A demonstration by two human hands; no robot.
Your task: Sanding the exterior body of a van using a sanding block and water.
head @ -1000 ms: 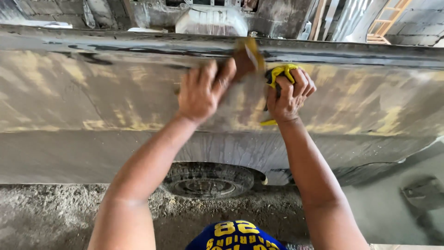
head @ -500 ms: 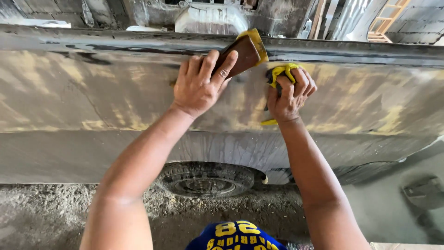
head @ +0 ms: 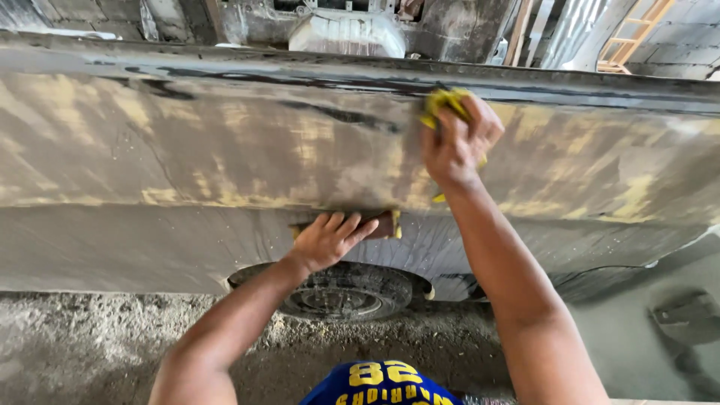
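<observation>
Left hand slid its sanding block down the panel; right hand grips yellow cloth

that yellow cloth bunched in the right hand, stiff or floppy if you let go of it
Probably floppy: the yellow cloth crumples into folds inside the right hand, with a loose corner hanging below the fist. It looks light, held in one fist. Pressed against the sanded vehicle panel, it would likely drag rather than slide.

Open air lies before the body panel; below, the tyre blocks the wheel arch.
</observation>
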